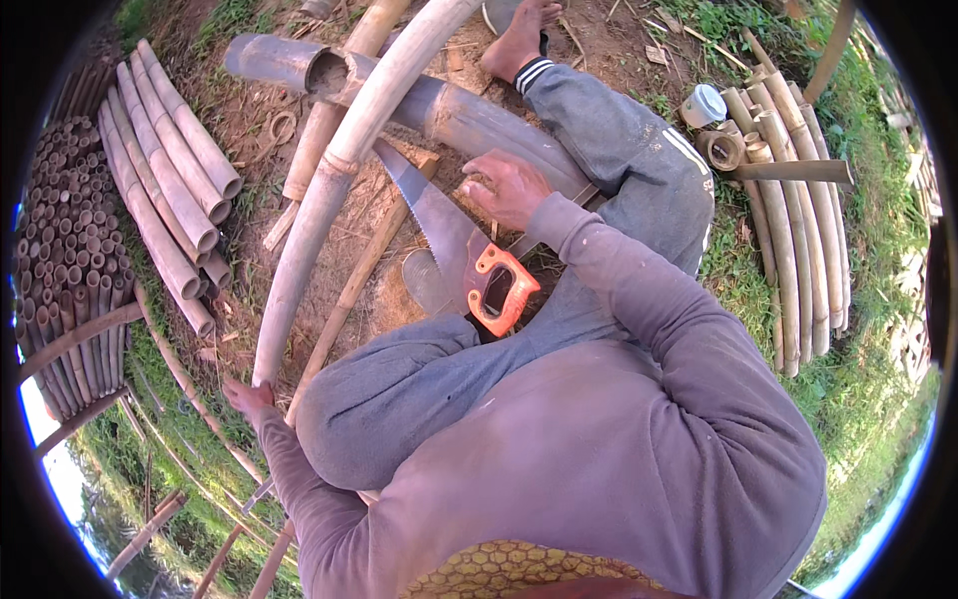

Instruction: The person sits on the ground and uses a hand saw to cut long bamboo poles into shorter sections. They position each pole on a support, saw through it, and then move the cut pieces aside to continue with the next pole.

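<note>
A long pale bamboo pole (308,230) slants from the top middle down to the left. At its lower end my left hand (249,397) grips it, partly hidden by the sleeve. My right hand (511,190) is beside a thick grey bamboo trunk (489,125), its fingers loosely bent and apart, with nothing visible in them. Below that hand lies a handsaw (454,232) with an orange handle (507,290), near my folded leg. The thick trunk passes beneath the pale pole and has a notch cut in its top.
Cut bamboo poles (165,180) lie at the left, beside a big stack of bamboo ends (75,250). More poles (798,220) rest at the right, near a white tub (704,106) and a flat blade-like strip (793,171). A thin bamboo strip (364,285) lies by my knee.
</note>
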Tool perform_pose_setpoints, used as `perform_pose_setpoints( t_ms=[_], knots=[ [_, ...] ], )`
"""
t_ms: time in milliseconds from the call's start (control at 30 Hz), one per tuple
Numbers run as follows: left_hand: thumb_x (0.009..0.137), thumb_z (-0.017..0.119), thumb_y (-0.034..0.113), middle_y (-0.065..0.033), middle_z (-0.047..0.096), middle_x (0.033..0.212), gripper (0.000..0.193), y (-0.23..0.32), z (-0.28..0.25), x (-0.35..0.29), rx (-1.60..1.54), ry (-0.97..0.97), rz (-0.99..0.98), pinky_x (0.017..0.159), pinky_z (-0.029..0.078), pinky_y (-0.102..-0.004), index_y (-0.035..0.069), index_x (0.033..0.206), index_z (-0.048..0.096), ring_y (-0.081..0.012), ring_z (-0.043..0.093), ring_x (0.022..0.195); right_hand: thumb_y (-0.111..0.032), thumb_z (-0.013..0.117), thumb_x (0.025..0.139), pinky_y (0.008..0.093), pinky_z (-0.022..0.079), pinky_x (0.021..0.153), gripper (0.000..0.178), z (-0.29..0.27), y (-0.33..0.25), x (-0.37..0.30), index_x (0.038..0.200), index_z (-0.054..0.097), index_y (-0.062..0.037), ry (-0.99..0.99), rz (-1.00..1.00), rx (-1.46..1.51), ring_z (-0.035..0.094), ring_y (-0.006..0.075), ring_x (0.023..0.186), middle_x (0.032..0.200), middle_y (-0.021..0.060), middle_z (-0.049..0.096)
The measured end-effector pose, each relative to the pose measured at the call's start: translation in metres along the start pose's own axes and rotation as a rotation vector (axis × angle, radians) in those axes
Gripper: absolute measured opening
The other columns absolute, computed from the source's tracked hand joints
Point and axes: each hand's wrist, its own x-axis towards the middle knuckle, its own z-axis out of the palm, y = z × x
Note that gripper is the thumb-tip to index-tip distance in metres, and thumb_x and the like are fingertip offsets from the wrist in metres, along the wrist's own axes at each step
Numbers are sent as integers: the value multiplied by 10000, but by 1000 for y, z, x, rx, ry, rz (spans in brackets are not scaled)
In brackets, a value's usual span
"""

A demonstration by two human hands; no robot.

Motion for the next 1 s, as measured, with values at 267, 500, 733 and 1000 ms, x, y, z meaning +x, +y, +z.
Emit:
perform_pose_setpoints(
  t_ms=[267, 500, 733, 1000],
  knots=[
    [764, 811, 194, -123, 280, 1735, 1087, 211, -20, -75, -344, -66, 233, 1286, 139, -669, 261, 1691, 248, -417, 186, 1621, -242, 804, 889, 507, 496, 1065, 449, 23, 12, 10, 1308, 698, -125, 90, -190, -169, 633, 361, 1244, 1312, 147, 669],
    [789, 837, 250, -151, 530, 1403, 698, 243, -7, -151, -524, 301, 653, 1125, 378, -549, 181, 1411, 530, -387, 497, 1323, -331, 904, 772, 631, 179, 1281, 886, -9, -7, 143, 1556, 493, -282, 82, -624, -851, 443, 259, 1491, 1503, -4, 546],
    [868, 802, 252, -108, 598, 1347, 546, 280, 15, -167, -436, -164, 546, 1113, 423, -535, 189, 1374, 608, -365, 560, 1283, -351, 856, 849, 588, 241, 1270, 670, 0, -81, 253, 1445, 573, -236, 61, -824, -918, 533, 235, 1416, 1411, 6, 621],
    [926, 657, 154, -111, 631, 1299, 275, 246, 5, -133, -126, -206, 499, 1062, 467, -525, 156, 1201, 648, -325, 584, 1279, -360, 778, 931, 586, 326, 1234, 574, 63, -90, 212, 1431, 603, -139, -62, -736, -706, 485, 316, 1450, 1436, 101, 601]
  ],
)
